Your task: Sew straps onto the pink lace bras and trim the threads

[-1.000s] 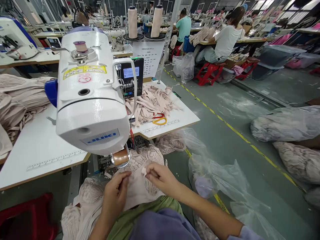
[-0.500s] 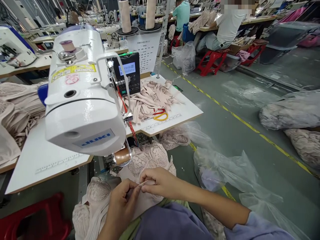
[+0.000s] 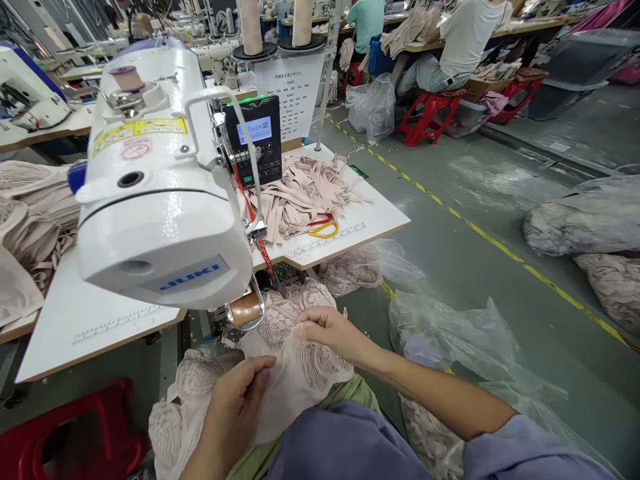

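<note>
A pale pink lace garment piece [image 3: 295, 360] lies across my lap, just below the head of a white sewing machine [image 3: 160, 193]. My left hand [image 3: 237, 400] grips the near edge of the lace with curled fingers. My right hand [image 3: 330, 330] pinches its upper edge a little farther out, so the cloth is stretched between the two hands. More lace pieces [image 3: 185, 393] hang in a heap beside my left knee.
A pile of beige straps [image 3: 305, 190] and red-and-yellow scissors [image 3: 320, 227] lie on the white table [image 3: 350, 230]. Stacked beige fabric [image 3: 30, 207] sits at the left. Plastic bags [image 3: 450, 333] of lace lie on the floor. A red stool [image 3: 65, 440] stands lower left. Other people sew at the back.
My hands were pinched together at one spot on the lace; they have drawn apart, right hand up and away, left hand down toward me. The view has tilted slightly.
</note>
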{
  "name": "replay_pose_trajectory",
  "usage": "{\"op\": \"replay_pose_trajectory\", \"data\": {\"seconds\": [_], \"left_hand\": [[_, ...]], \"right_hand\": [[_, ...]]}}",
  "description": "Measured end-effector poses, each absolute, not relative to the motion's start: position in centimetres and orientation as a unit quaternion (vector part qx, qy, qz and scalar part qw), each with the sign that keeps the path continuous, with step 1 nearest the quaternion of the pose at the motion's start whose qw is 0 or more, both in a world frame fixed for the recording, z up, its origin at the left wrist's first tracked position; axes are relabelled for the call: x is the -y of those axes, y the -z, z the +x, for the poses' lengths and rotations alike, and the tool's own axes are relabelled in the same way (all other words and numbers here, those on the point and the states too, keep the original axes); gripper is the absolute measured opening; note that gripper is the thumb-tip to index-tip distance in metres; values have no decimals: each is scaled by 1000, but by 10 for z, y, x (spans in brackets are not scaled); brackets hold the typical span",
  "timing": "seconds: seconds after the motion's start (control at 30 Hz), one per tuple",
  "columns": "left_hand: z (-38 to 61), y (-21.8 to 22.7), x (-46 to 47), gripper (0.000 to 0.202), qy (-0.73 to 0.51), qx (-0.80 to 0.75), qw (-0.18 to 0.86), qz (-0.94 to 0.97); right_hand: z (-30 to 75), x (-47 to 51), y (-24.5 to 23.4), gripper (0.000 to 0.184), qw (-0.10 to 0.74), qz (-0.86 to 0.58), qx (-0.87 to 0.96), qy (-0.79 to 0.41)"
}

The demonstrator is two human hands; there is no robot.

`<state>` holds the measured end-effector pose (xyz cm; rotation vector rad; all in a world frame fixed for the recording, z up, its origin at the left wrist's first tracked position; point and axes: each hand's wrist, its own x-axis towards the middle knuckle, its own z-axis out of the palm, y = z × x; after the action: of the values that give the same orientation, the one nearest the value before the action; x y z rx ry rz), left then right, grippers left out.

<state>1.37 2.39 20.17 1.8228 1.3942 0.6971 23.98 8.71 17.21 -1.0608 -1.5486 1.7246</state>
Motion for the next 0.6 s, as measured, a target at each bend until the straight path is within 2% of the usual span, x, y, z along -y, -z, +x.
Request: {"op": "replay_pose_trajectory", "data": {"seconds": [0.2,0.47,0.6], "left_hand": [[13,-216,-23,16,-234,-539,363,723],[12,-214,-20,12,-293,-505,339,738],[8,-212,-18,15,-233,-548,356,720]], "right_hand": [[230,-75,-192,10,229,-201,811,-500],[222,-68,-197,20,242,-166,875,-385],[214,-58,-197,23,220,-179,903,-323]]}}
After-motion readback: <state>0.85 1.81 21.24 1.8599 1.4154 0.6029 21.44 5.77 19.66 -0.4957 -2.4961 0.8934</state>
